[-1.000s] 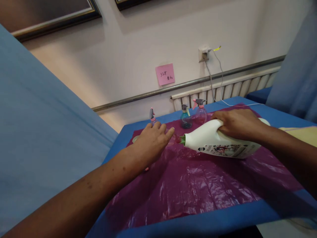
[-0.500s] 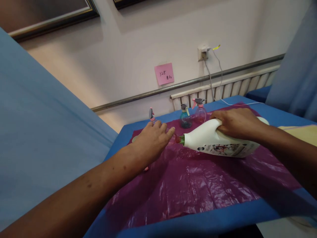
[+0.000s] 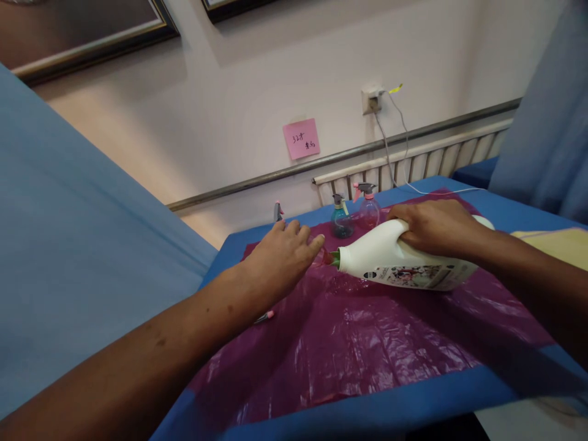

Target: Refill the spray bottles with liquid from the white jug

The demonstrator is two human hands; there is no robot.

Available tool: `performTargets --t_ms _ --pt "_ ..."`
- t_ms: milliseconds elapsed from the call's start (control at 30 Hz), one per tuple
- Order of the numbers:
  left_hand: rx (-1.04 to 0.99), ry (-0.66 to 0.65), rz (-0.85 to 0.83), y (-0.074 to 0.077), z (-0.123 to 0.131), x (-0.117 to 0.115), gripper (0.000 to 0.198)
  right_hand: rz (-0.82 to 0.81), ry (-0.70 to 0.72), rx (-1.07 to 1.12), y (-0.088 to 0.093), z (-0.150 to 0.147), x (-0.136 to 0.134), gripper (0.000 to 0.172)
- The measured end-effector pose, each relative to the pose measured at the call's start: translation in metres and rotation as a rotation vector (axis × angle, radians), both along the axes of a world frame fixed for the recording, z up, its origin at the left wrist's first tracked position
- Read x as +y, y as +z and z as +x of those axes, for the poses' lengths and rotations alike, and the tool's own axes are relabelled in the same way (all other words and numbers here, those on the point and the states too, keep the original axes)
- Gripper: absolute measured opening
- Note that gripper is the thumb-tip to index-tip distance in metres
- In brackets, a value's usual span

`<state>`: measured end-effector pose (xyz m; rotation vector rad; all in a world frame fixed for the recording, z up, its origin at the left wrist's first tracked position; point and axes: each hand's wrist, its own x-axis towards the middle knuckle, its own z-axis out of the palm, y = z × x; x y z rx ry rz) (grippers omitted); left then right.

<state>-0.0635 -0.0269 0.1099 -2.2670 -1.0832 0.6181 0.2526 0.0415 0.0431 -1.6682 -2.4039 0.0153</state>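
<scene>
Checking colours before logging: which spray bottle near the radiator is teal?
The round teal plastic spray bottle with the pale yellow trigger; its right-hand neighbour is a round clear plastic bottle with a pink trigger.

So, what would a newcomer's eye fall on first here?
Probably the white handled jug, tipped over in the right hand, its green spout at a pinkish bottle by the left hand. Next, the shiny magenta plastic sheet across the blue table. Teal and pink spray bottles stand behind.
</scene>
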Motion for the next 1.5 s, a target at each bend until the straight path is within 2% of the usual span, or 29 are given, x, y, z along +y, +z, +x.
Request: performTargets --t_ms 167,400,667,867,1133,1300,1500 --pt "-0.034 0.005 -0.008 0.007 0.008 -0.002 0.054 0.01 0.01 -0.014 -0.001 0.001 0.001 0.027" --pt "0.055 -0.027 0.006 0.01 0.014 -0.001 0.051 0.009 0.02 -0.006 0.0 -0.001 0.002 0.023" --pt "0.084 -0.036 0.019 0.011 0.023 -0.001 0.049 0.01 0.024 -0.015 0.001 -0.002 0.001 0.031" --pt "0.098 -0.007 -0.005 0.02 0.036 -0.004 0.033 -0.017 0.003 -0.02 0.003 -0.001 0.002 0.033" --pt "0.136 -0.039 -0.032 0.027 0.05 -0.002 0.022 -0.021 0.012 -0.025 0.002 0.001 0.004 0.032" --pt "0.138 -0.041 -0.044 0.029 0.056 -0.001 0.021 -0.015 0.009 -0.008 0.003 0.002 0.004 0.029" --pt "0.084 -0.06 -0.049 0.03 0.06 0.001 0.022 -0.02 0.012 0.001 0.002 0.003 0.005 0.035"
